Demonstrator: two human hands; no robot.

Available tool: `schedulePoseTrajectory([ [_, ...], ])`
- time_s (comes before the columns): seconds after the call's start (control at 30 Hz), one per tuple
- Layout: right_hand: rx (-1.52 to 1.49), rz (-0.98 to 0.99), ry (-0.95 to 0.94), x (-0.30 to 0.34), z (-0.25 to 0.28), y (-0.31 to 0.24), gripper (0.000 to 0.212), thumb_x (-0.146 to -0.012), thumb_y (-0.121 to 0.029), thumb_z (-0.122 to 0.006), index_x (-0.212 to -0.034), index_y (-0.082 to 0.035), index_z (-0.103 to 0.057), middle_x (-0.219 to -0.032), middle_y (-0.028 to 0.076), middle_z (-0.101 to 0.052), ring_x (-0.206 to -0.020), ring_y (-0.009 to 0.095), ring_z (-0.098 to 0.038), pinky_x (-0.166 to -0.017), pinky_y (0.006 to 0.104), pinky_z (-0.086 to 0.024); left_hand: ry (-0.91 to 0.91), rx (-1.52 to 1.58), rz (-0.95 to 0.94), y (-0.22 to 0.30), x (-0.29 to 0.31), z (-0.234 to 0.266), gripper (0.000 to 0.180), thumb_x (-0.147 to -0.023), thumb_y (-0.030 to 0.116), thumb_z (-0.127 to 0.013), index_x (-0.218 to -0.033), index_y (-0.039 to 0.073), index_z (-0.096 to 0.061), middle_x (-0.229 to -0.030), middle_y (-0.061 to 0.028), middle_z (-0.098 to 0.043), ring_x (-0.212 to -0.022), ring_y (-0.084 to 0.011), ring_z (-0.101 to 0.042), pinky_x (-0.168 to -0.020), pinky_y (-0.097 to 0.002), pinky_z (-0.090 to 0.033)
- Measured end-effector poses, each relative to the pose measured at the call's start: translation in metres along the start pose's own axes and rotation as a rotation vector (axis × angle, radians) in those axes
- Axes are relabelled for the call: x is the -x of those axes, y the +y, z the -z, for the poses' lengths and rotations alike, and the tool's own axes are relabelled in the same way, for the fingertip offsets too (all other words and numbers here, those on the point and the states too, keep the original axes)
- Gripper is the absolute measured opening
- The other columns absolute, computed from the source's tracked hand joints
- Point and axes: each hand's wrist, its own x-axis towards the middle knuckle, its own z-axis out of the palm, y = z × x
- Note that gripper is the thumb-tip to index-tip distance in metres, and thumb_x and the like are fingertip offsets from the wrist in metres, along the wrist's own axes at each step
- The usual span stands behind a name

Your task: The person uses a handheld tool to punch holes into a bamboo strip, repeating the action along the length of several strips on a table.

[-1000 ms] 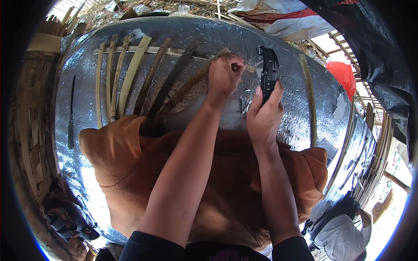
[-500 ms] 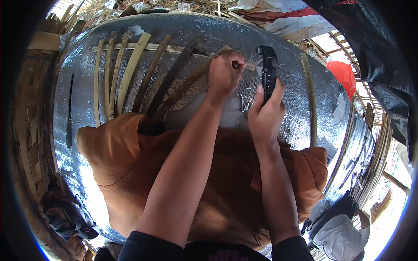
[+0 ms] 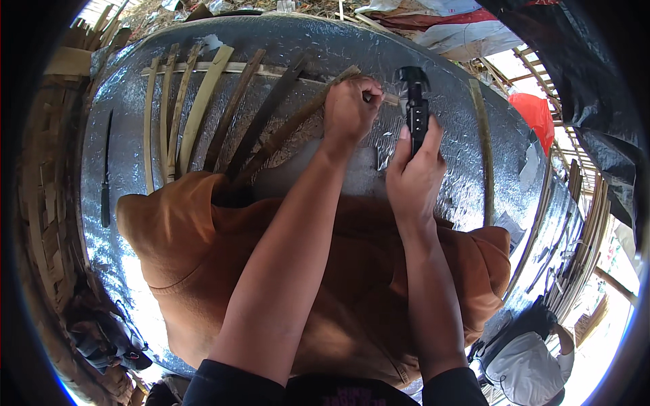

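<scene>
My right hand (image 3: 418, 159) is wrapped round the handle of a black claw hammer (image 3: 418, 115), its head raised and pointing away from me. To its left, my left hand (image 3: 350, 111) is closed in a pinch over the spot where a brown wooden slat (image 3: 291, 132) meets a long crosswise strip (image 3: 267, 69). Whatever the left fingertips hold is hidden. Several more slats, pale and dark, lie fanned out to the left across that same strip, one of them a wide pale bamboo slat (image 3: 206, 101).
A silver foil sheet (image 3: 447, 101) covers the ground. On it are a knife (image 3: 105, 183) at far left and a lone slat (image 3: 483, 149) at right. My brown-clad legs (image 3: 183, 237) fill the near side. A person in white (image 3: 528, 369) sits lower right, near a red bag (image 3: 533, 118) farther up.
The hammer head has shifted slightly to the left and away from me. My left hand stays in the same place on the slats. The whole view has moved a little.
</scene>
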Motion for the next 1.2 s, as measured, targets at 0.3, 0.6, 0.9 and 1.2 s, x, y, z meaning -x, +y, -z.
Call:
schedulePoseTrajectory([
  [0.3,0.142,-0.156,-0.244,0.000,-0.006,0.006,0.030,-0.100,-0.011,-0.058,-0.123,0.000,-0.041,-0.078,0.034,-0.066,-0.075,0.054,-0.066,-0.061,0.0614,-0.053,-0.006,0.010,0.027,-0.002,0.001,0.000,0.007,-0.081,0.001,-0.075,-0.088,-0.002,-0.073,-0.095,-0.0099,-0.077,-0.062,-0.0162,-0.072,-0.059,-0.0313,-0.056],
  [0.6,0.136,-0.157,-0.232,0.001,-0.007,0.007,0.027,-0.100,-0.011,-0.058,-0.119,-0.001,-0.041,-0.078,0.034,-0.066,-0.075,0.054,-0.066,-0.060,0.0626,-0.052,0.008,-0.107,0.033,0.004,0.003,0.002,0.018,-0.081,0.005,-0.078,-0.098,0.002,-0.075,-0.081,-0.0091,-0.075,-0.062,-0.0161,-0.072,-0.062,-0.0317,-0.056],
  [0.9,0.104,-0.114,-0.206,0.002,-0.008,0.012,0.027,-0.099,-0.010,-0.057,-0.120,0.000,-0.043,-0.077,0.033,-0.066,-0.074,0.053,-0.066,-0.060,0.0618,-0.052,0.009,-0.087,0.028,0.005,0.002,0.002,0.014,-0.082,0.006,-0.077,-0.096,0.003,-0.076,-0.072,-0.0097,-0.073,-0.060,-0.0159,-0.071,-0.060,-0.0311,-0.055],
  [1.2,0.094,-0.100,-0.190,0.004,-0.009,0.014,0.035,-0.098,-0.009,-0.059,-0.127,0.003,-0.043,-0.080,0.033,-0.067,-0.075,0.053,-0.067,-0.059,0.0606,-0.052,0.039,-0.154,-0.011,0.004,0.003,0.001,0.012,-0.083,0.010,-0.079,-0.094,0.006,-0.078,-0.084,-0.0115,-0.077,-0.072,-0.0183,-0.076,-0.070,-0.0325,-0.059],
])
